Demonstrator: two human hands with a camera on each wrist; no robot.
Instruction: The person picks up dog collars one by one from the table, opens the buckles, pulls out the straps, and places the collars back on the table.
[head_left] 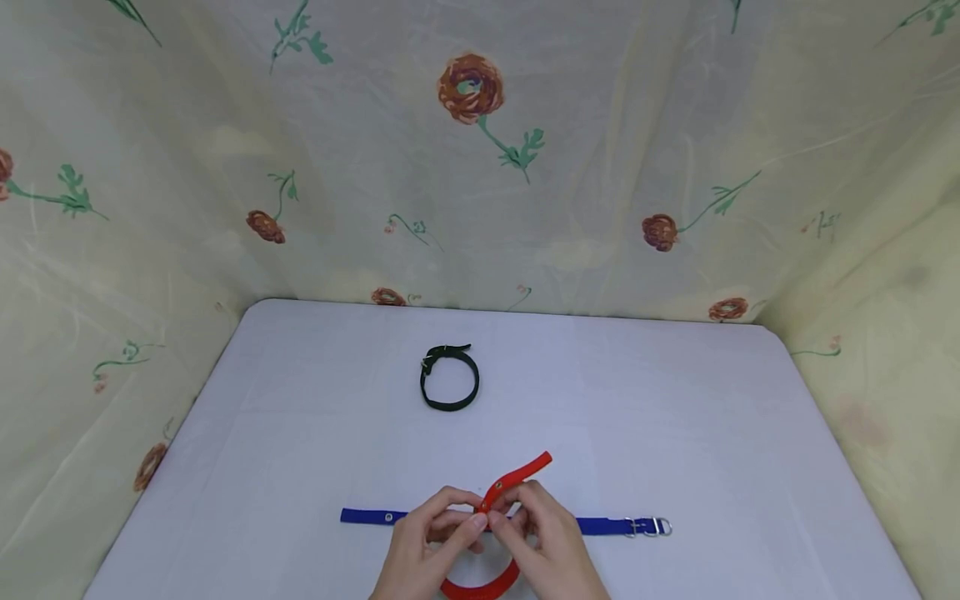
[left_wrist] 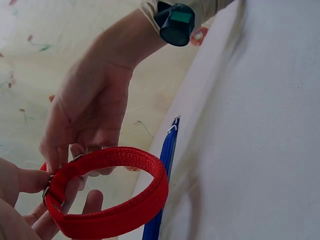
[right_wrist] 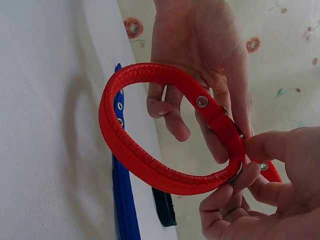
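Only wrist-side: buckle (left_wrist: 45, 196) on red collar (left_wrist: 115, 221)

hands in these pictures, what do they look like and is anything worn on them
The left hand and right hand wear no visible gloves or rings. At the right wrist are a pale sleeve and a dark, rounded gadget with a green patch.

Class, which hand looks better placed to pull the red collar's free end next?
Probably the right hand: the free end of the red collar slants to that side, beside its fingers. The left hand holds the collar farther from that tip, so might steady it.
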